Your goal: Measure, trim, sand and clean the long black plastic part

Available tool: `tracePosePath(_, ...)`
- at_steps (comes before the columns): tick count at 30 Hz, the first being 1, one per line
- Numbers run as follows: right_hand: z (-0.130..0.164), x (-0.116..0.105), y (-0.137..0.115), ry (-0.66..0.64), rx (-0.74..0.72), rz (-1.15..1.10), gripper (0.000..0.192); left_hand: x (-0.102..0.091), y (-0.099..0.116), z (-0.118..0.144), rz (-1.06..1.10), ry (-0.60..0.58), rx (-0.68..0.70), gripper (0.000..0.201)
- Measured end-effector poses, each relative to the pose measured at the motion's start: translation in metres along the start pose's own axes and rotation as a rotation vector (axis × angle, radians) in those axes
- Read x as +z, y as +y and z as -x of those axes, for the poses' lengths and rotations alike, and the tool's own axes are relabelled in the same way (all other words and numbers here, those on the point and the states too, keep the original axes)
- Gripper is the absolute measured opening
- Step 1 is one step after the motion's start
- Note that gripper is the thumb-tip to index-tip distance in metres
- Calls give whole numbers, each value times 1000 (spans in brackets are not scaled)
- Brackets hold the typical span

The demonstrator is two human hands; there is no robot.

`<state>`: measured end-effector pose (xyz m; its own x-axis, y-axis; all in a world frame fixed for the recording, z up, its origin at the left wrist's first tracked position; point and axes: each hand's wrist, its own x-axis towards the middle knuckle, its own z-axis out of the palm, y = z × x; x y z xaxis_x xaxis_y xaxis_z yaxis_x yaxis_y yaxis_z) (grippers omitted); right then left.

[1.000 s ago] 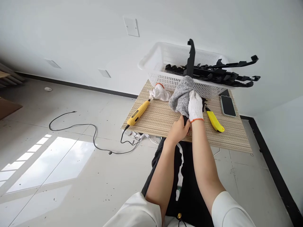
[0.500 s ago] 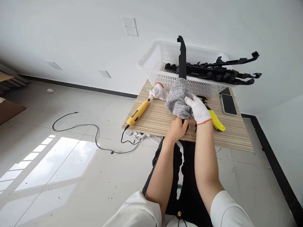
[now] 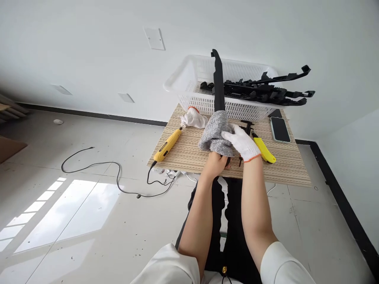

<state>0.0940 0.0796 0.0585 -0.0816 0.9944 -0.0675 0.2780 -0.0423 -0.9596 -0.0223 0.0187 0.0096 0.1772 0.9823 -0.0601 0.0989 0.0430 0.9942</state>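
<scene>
A long black plastic strip point(image 3: 219, 85) with a hooked tip points away from me over the basket. My bare left hand point(image 3: 215, 162) is closed around its near end, partly under a grey cloth point(image 3: 215, 132) that wraps the strip's lower part. In a white knitted glove with an orange cuff, my right hand point(image 3: 241, 142) presses the cloth against the strip from the right, fingers curled on the fabric. Beside that hand lie black calipers point(image 3: 246, 127) and a yellow utility knife point(image 3: 264, 150).
A white plastic basket point(image 3: 177, 85) with several black strips point(image 3: 266, 92) stands at the back of the small table point(image 3: 284, 171). A yellow corded power tool point(image 3: 168, 145) and a white glove point(image 3: 194, 118) lie left, a phone point(image 3: 280, 129) right. A black cable point(image 3: 120, 177) runs across the floor.
The cloth has slid down the strip towards my left hand and now covers part of it, with my right hand moving along. The camera view has shifted slightly.
</scene>
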Motion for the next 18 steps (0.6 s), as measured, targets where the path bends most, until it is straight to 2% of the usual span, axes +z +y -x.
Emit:
tracePosePath(2, 2, 2, 1, 210, 15, 26, 44, 0, -1, 0, -36, 4, 23, 24)
tracePosePath(3, 2, 2, 0, 249, 5, 27, 44, 0, -1, 0, -47, 8, 25, 24)
tracePosePath(4, 3, 2, 0, 217, -3, 34, 42, 0, -2, 0, -45, 13, 20, 22)
tracePosePath(7, 6, -3, -3, -79, 39, 121, 39, 2, -2, -1, 20, 17, -9, 11)
tracePosePath(8, 7, -3, -4, -114, 52, 160, 38, 3, -3, -1, 36, 14, -14, 8)
tracePosePath(10, 8, 0, -5, -5, 46, 204, 44, 3, -3, -1, 22, 16, 6, 9)
tracePosePath(12, 7, 7, -5, 147, 20, 213, 60, 3, -2, -1, -30, 34, 48, 13)
tracePosePath(13, 7, 10, -5, 176, 31, 234, 68, 3, -1, 0, -53, 44, 62, 14)
tracePosePath(14, 6, 12, -6, 159, 60, 271, 77, 4, 0, 0, -67, 51, 62, 14)
tracePosePath(16, 7, 15, -8, 45, 147, 376, 93, 4, 2, 1, -64, 48, 25, 10)
tracePosePath(18, 9, 15, -10, -11, 220, 475, 103, 5, 4, 2, -64, 31, -4, 13)
